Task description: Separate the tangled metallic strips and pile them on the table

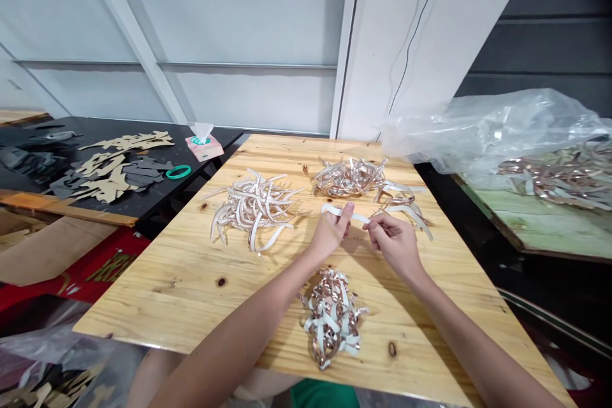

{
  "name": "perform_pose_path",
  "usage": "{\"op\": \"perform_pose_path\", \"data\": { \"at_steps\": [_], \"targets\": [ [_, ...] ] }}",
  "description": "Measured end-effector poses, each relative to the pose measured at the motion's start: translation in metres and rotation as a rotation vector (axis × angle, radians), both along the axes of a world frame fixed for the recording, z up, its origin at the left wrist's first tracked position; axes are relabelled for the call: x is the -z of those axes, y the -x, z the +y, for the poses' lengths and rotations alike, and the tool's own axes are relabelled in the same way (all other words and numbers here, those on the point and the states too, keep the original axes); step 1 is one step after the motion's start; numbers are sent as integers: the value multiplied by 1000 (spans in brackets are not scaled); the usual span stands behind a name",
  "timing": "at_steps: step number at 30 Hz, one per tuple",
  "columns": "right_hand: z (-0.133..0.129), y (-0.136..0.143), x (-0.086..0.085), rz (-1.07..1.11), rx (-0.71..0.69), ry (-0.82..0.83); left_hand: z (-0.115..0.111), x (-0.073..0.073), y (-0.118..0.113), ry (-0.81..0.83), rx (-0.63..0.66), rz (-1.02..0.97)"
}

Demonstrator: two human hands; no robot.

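Note:
Over the middle of the wooden table (pixel 186 280), my left hand (pixel 335 229) pinches a white strip (pixel 359 217) between thumb and fingers. The strip's right end is in my right hand (pixel 389 236), whose fingers are closed. A loose pile of pale curved strips (pixel 255 207) lies to the left. Behind my hands is a heap of shiny rose-gold pieces (pixel 349 177), with a few more strips (pixel 406 207) just right of it. Nearer to me, between my forearms, sits a pile of rose-gold and white strips (pixel 333 319).
A black table (pixel 148 201) at the left holds beige and grey cut pieces (pixel 112 172), a green ring (pixel 178 172) and a tissue box (pixel 205 145). At the right, clear plastic (pixel 502 127) partly covers more shiny strips (pixel 559 182) on a greenish board (pixel 540 229).

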State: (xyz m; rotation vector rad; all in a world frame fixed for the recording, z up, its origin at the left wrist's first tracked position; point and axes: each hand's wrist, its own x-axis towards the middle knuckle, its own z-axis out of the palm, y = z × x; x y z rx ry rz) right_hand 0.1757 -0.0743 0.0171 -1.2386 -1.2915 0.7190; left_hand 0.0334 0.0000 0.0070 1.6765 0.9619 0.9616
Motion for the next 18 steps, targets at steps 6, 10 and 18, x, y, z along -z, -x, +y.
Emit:
{"op": "perform_pose_path", "data": {
  "at_steps": [6, 10, 18],
  "targets": [
    [-8, 6, -1, 3, -108, -60, -13, -7, 7, -240, 79, 486],
    [-8, 6, -1, -1, -75, -54, -20, -10, 8, -375, 121, 407],
    [-9, 2, -5, 3, -132, -53, -23, -19, 14, -336, 376, 80]
  ]
}}
